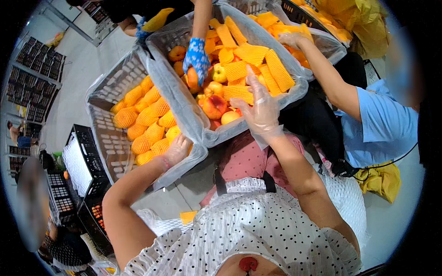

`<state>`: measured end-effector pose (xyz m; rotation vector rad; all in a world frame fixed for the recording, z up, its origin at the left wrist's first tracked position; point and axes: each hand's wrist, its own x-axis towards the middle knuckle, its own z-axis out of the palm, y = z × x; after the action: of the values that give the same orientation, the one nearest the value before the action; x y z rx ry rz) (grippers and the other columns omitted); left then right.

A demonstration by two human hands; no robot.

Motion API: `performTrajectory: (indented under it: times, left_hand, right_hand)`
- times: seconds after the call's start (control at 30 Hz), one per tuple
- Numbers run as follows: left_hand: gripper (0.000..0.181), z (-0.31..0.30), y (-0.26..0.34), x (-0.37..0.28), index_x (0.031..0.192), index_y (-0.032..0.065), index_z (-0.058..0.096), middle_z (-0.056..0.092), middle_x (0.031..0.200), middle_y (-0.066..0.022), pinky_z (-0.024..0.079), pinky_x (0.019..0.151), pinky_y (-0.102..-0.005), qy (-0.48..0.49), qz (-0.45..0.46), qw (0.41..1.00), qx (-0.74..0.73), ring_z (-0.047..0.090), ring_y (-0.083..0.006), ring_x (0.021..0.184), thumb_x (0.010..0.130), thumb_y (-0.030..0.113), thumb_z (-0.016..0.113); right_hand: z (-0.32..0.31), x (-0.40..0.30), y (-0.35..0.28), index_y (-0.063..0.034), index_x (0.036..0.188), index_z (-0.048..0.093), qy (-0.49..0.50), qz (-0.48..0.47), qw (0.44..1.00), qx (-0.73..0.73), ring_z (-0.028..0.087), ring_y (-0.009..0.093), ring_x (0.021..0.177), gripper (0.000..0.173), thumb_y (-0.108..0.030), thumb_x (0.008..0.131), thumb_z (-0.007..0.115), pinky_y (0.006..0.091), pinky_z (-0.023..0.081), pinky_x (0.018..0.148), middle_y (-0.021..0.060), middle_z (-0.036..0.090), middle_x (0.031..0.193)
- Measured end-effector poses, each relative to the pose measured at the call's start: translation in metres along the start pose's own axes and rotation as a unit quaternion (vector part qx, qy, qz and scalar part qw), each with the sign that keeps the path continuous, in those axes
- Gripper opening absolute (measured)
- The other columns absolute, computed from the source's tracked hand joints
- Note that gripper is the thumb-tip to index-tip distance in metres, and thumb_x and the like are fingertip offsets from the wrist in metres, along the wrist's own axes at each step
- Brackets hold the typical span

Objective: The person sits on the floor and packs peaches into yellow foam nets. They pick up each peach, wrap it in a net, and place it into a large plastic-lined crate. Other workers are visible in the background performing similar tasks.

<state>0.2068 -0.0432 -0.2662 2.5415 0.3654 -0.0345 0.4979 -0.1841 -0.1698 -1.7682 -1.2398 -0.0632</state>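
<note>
My left hand (176,151), in a clear plastic glove, reaches into the left lined crate (114,151). Its fingers touch the near edge of several fruits in yellow foam net sleeves (146,119); whether they grip one is hidden. Over the near right rim of the middle lined crate (224,139) is my right hand (260,107), gloved too, fingers spread and holding nothing. Below it lie bare red-and-yellow fruits (214,107), peaches or nectarines. Loose flat yellow foam net sleeves (253,53) cover much of that crate's far right side.
A co-worker's blue patterned glove (197,62) holds a fruit in the middle crate. At right, another person's clear-gloved hand (291,39) is in a further lined crate (333,55). Black plastic crates (86,165) stand on the left floor. A yellow bag (380,183) lies right.
</note>
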Motion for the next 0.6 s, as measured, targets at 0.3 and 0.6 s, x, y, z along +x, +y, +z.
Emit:
performTrajectory:
  times: [0.3,0.6]
  left_hand:
    - [0.058,0.011,-0.038,-0.022,0.137,0.0082,0.038,0.048,0.133,-0.0159,0.039,0.105,-0.0404,-0.012,-0.187,0.914,-0.359,0.048,-0.0364,0.122,0.087,0.019,0.065]
    - [0.043,0.054,-0.050,0.024,0.136,0.0122,0.039,0.051,0.132,-0.0129,0.045,0.099,-0.0495,0.012,-0.379,0.290,-0.879,0.054,-0.0418,0.113,0.099,0.033,0.047]
  right_hand:
    - [0.022,0.091,0.008,-0.0007,0.111,0.065,-0.544,-0.005,0.785,-0.297,0.064,0.033,0.103,0.044,-0.015,0.071,0.075,0.0412,0.053,0.082,0.0204,0.066,0.107]
    - [0.060,0.086,0.054,-0.0035,0.087,0.067,-0.329,0.036,0.914,-0.235,0.065,0.028,0.084,0.014,-0.013,0.077,0.071,0.0366,0.050,0.072,0.0158,0.066,0.084]
